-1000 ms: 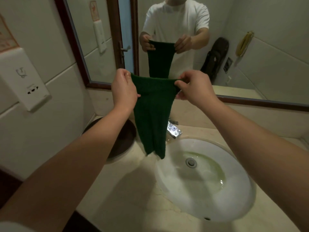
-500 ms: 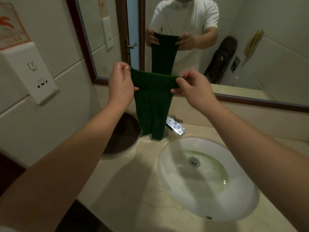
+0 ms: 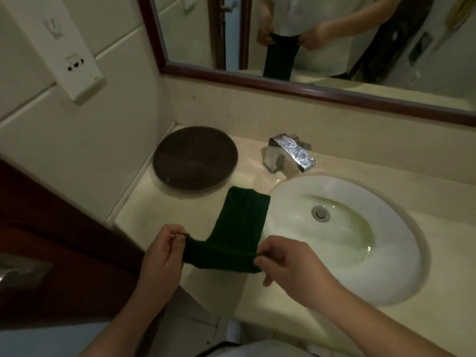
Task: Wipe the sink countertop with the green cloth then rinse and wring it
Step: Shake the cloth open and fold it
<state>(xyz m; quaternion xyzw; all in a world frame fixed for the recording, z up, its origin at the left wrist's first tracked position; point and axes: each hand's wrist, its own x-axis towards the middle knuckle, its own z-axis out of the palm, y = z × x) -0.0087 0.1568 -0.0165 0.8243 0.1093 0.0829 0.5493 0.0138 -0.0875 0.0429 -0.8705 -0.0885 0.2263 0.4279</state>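
while both hands pinch its near corners, the green cloth [image 3: 239, 228] is stretched between them, far end draped flat on the countertop [image 3: 144, 215] between the dark round tray [image 3: 195, 158] and the sink basin [image 3: 386, 253].

head view: left hand [image 3: 162, 251] has thumb and forefinger pressed together on the cloth's left corner; right hand [image 3: 286, 261] nips the right corner the same way, other fingers curled under. near edge of the cloth is lifted off the surface, far edge touching the counter just beside the basin rim. faucet [image 3: 289, 155] shows no running water. mirror [image 3: 334, 47] repeats the two-handed hold.

judgement: step in hand looks like laying the cloth down to start wiping; whether any wiping is done cannot be told. next move calls for lowering the near edge, flattening a palm on the cloth, then sweeping across the counter around tray and faucet base.
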